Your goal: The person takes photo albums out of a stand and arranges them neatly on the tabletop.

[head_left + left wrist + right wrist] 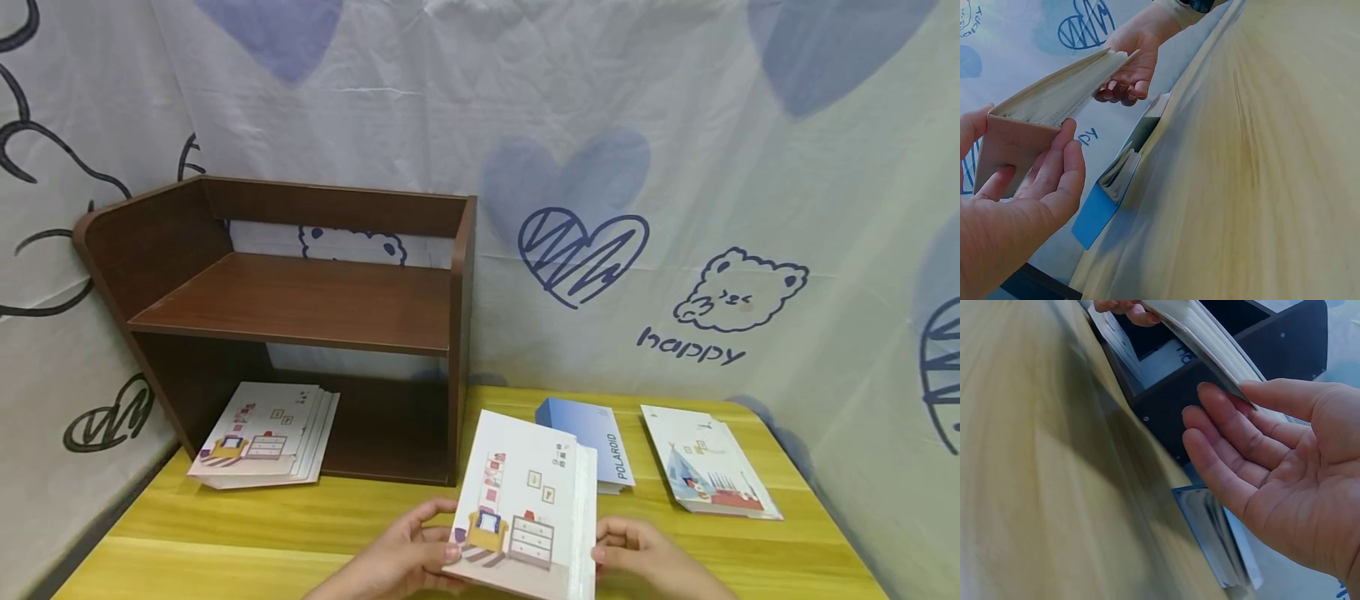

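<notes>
A white photo album (pixel 517 508), its cover drawn with a yellow armchair and a dresser, is held up between both hands above the table. My left hand (pixel 412 550) grips its spine side, with fingers spread along the pale spine (pixel 1013 147) in the left wrist view. At the opposite side, my right hand (pixel 637 550) pinches the loose edge between thumb and fingers. The right wrist view shows that thumb (pixel 1285 394) on the edge and the other fingers beneath. The pages (pixel 1063 94) fan slightly apart toward the right hand.
A dark brown two-tier shelf (pixel 300 304) stands at the back left. In its lower tier lies a similar album (pixel 262 433), jutting past the front edge. Behind the held album rests a blue POLAROID album (pixel 592 437); farther right lies a white album with a tent drawing (pixel 708 462).
</notes>
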`<state>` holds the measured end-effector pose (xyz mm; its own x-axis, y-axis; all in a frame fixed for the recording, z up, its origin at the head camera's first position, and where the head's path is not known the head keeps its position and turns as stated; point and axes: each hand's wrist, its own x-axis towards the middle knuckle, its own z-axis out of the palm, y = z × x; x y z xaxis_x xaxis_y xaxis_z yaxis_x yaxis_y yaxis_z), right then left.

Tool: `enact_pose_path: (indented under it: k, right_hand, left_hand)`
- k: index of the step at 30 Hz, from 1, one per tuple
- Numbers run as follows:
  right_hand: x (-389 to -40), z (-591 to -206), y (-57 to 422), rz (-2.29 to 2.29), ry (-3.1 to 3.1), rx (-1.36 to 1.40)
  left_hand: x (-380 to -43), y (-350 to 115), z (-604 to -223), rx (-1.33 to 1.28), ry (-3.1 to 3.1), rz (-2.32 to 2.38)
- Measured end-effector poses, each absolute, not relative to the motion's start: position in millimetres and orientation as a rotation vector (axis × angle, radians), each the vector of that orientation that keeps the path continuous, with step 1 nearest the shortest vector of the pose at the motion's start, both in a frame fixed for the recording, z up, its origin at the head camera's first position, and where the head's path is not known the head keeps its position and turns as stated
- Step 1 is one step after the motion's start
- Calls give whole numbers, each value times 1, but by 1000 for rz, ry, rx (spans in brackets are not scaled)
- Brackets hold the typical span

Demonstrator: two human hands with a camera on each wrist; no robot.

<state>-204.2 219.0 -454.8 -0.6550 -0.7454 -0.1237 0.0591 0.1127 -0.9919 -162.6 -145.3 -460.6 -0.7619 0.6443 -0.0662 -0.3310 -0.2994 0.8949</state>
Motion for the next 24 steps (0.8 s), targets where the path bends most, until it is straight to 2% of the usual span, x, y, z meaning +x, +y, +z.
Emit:
enact_pose_path:
  k: [16,24]
  right_hand:
    - [-209,-442,241,-1555,1826,-765]
    - [-213,-436,256,-1535,1805,-721]
  left_hand:
    - [-159,-125,-458,348,1327,2083]
    - [-161,-111,-459,339,1328,2085]
